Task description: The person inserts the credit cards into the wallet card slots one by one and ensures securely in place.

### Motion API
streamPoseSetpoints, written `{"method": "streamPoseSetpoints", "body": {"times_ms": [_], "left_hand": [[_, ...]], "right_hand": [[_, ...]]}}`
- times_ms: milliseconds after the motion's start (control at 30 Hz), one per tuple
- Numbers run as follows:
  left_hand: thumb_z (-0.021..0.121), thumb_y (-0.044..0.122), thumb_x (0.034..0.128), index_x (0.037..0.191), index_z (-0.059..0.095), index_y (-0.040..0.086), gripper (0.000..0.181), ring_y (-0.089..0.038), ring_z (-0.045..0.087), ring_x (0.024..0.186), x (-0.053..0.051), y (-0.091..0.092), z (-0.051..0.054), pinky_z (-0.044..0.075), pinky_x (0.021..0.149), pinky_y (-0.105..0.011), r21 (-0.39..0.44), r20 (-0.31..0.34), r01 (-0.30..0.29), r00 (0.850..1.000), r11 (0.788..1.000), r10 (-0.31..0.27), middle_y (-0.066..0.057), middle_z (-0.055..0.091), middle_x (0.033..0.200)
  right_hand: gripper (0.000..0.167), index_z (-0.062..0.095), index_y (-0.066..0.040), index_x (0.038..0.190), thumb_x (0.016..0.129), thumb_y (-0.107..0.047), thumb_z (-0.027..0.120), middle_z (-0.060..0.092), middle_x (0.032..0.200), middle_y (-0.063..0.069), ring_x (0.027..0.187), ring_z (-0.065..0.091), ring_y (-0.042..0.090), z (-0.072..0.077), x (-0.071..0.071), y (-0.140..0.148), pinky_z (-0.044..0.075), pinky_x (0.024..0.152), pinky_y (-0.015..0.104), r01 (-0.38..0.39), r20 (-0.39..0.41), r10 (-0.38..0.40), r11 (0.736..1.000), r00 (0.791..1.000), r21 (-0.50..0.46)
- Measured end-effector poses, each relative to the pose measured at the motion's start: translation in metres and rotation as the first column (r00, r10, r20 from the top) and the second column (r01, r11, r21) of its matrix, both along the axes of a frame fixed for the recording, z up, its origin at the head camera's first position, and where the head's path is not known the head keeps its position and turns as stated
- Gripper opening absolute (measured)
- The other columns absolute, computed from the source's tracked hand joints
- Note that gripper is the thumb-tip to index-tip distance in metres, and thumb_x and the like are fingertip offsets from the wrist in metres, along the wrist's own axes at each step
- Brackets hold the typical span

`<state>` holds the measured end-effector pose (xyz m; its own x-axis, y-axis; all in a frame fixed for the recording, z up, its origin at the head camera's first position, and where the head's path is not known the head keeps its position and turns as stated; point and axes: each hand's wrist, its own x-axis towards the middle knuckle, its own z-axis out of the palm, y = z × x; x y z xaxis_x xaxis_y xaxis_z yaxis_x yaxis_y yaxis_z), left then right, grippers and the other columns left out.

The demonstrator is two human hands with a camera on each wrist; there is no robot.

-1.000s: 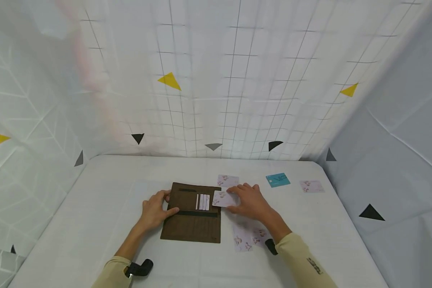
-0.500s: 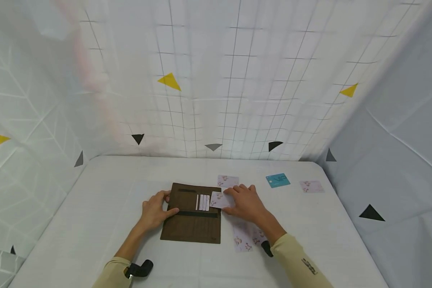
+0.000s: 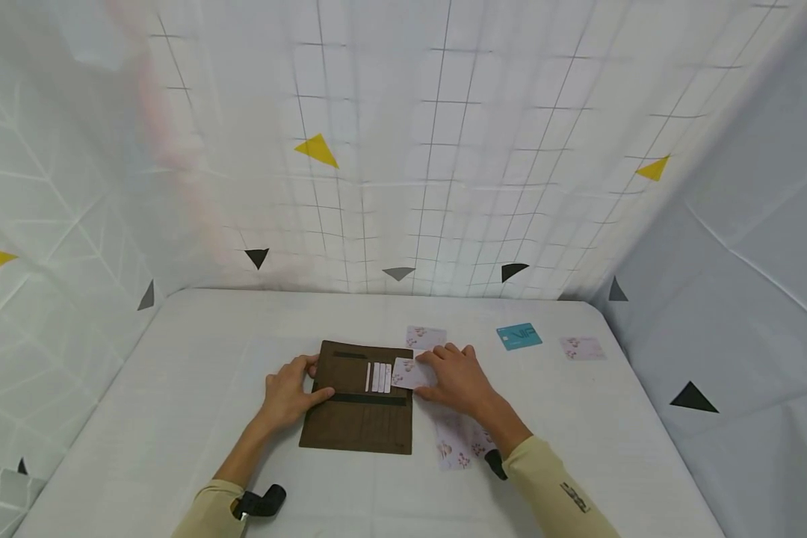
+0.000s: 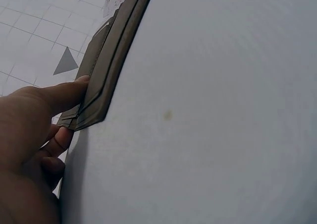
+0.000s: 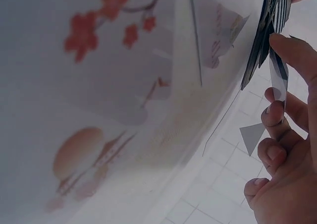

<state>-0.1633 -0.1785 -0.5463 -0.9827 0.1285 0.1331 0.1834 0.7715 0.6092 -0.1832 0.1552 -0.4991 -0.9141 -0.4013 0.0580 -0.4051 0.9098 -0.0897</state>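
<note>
An open brown wallet [image 3: 356, 432] lies on the white table, with several pale card edges [image 3: 379, 377] showing in its upper half. My left hand [image 3: 288, 396] grips the wallet's left edge, thumb on top; the left wrist view shows the thumb over the brown wallet [image 4: 106, 68] and fingers beneath. My right hand [image 3: 459, 379] pinches a white flower-print card [image 3: 406, 373] between thumb and fingers at the wallet's right side. The card's left end overlaps the wallet, beside the other cards. In the right wrist view the held card [image 5: 279, 78] is seen nearly edge-on, touching or very near the wallet.
A flower-print card [image 3: 426, 338] lies behind the wallet. Farther right lie a blue VIP card [image 3: 519, 336] and another flower-print card [image 3: 583, 348]. More flower-print cards [image 3: 453, 447] lie below my right forearm. White sheeting [image 3: 390, 187] stands behind the table.
My right hand has moved slightly left with the flower-print card, bringing it farther over the wallet toward the other cards; it barely moves in the last half second. The left hand stays in place.
</note>
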Motion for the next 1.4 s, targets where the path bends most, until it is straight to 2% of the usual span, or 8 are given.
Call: {"method": "streamPoseSetpoints", "body": {"times_ms": [333, 1067, 1400], "left_hand": [[0.084, 0.039, 0.0808, 0.141, 0.052, 0.004, 0.077, -0.02, 0.054, 0.093, -0.0006, -0.0005, 0.0004, 0.029, 0.079, -0.043, -0.001, -0.004, 0.003, 1.0, 1.0, -0.003, 0.002, 0.06, 0.102], [0.084, 0.039, 0.0807, 0.141, 0.052, 0.004, 0.077, -0.019, 0.052, 0.092, 0.0, -0.0013, 0.0008, 0.028, 0.079, -0.044, 0.002, 0.008, 0.0, 1.0, 1.0, 0.0, 0.002, 0.059, 0.102], [0.084, 0.04, 0.081, 0.142, 0.052, 0.004, 0.077, -0.02, 0.054, 0.095, -0.0018, 0.0, 0.0004, 0.029, 0.08, -0.044, -0.005, 0.007, -0.004, 1.0, 1.0, 0.004, 0.002, 0.06, 0.103]], "right_hand": [[0.064, 0.066, -0.026, 0.132, 0.077, -0.056, 0.082, 0.067, 0.124, -0.002, 0.109, 0.057, 0.02, -0.0028, 0.0007, -0.0005, 0.037, 0.087, 0.043, -0.008, 0.06, 0.01, 1.0, 0.998, -0.03], [0.063, 0.064, -0.032, 0.134, 0.079, -0.057, 0.08, 0.065, 0.114, -0.005, 0.103, 0.055, 0.018, -0.0062, -0.0019, -0.0055, 0.036, 0.083, 0.042, -0.047, 0.075, 0.047, 0.999, 0.996, -0.003], [0.063, 0.061, -0.036, 0.137, 0.08, -0.058, 0.078, 0.064, 0.122, -0.002, 0.112, 0.055, 0.02, -0.0045, -0.0018, -0.0048, 0.035, 0.083, 0.043, -0.042, 0.098, 0.043, 0.999, 0.994, -0.018]]}}
